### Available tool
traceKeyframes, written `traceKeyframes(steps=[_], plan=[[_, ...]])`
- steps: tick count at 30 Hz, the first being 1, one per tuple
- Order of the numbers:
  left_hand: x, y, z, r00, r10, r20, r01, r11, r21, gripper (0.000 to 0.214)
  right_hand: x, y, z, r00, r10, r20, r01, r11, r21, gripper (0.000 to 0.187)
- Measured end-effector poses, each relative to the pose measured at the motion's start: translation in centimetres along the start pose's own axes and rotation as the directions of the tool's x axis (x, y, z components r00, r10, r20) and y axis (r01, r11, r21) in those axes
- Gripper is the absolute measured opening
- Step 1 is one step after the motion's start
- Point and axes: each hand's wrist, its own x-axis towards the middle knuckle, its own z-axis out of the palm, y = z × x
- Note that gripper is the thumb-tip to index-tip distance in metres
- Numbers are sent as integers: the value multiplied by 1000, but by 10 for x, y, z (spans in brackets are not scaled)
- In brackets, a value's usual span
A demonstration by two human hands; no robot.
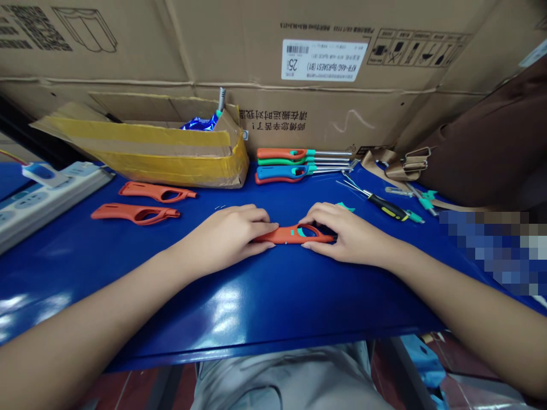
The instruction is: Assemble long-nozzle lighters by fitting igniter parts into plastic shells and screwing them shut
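Observation:
An orange lighter body (285,234) with a green trigger lies flat on the blue table in front of me. My left hand (239,230) pinches its handle end between thumb and fingers. At the other end, around the trigger opening, my right hand (342,230) grips it the same way. A small green piece (346,207) lies just behind my right hand. Two orange handle shells, one nearer (123,213) and one farther (147,191), rest to the left. Small metal pins (219,207) lie behind my left hand.
Several assembled lighters (282,154) are stacked at the back, near a yellow-taped cardboard box (171,151). A screwdriver (387,206), loose green parts (414,216) and a tan strap (384,165) lie right. A power strip (51,191) runs along the left. Large cardboard (342,108) stands behind.

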Motion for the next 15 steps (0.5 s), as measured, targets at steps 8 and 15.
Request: traceKeyframes(steps=[8, 15], plan=[[2, 11, 8, 995, 43, -94, -26, 985, 171, 23, 1, -1, -4, 968, -249, 28, 240, 893, -381, 27], [1, 5, 19, 972, 61, -226, -44, 996, 78, 30, -2, 1, -5, 962, -274, 8, 259, 900, -352, 26]])
